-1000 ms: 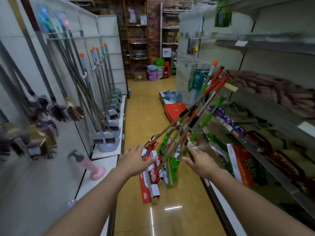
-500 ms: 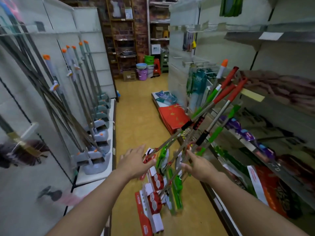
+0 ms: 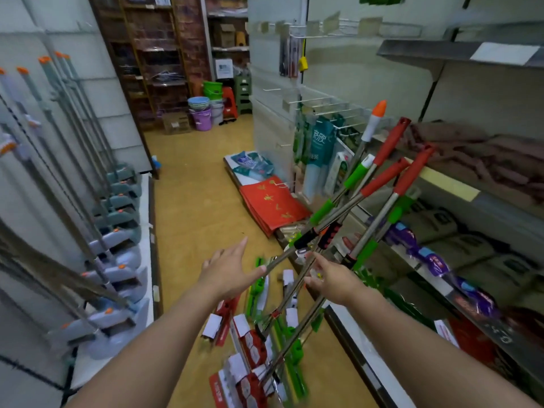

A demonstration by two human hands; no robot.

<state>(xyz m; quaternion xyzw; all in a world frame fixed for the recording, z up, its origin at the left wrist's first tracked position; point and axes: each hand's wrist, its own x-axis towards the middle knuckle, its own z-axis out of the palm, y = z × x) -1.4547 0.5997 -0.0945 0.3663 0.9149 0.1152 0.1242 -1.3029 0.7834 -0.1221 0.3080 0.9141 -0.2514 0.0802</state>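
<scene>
Two bare hands reach out low over the aisle. The left hand [image 3: 232, 272] is spread flat, with its fingers straight and apart, and it holds nothing. Its thumb tip sits right at one shiny pole, and I cannot tell if it touches. The right hand [image 3: 335, 279] is just beside it, on the other side of the poles. One finger points up along them. Its other fingers are hidden behind the hand, so I cannot tell if it grips a pole or only rests there.

Between the hands and past them is the bunch of mops [image 3: 331, 234]. They lean, tilted up and to the right. Their flat heads, in red and green wrappers, stand on the floor below the hands. Their tops have red and green grips and one orange tip. They rest against the edge of the right shelf [image 3: 447, 187], higher and farther off than the hands. The poles cross each other just where the hands are.

The floor [image 3: 191, 201] is yellow-brown and smooth. On the left, grey mops [image 3: 117, 240] stand in a row on a low white ledge [image 3: 145, 207]. On the right shelf lie brown cloths [image 3: 485, 154], with purple packs [image 3: 426, 254] lower down. Red bags [image 3: 273, 204] lie stacked low down, farther along. At the far end stand a purple bucket [image 3: 201, 120], a green bucket [image 3: 212, 88] and a red stool [image 3: 229, 101], near a brick wall [image 3: 191, 39].
</scene>
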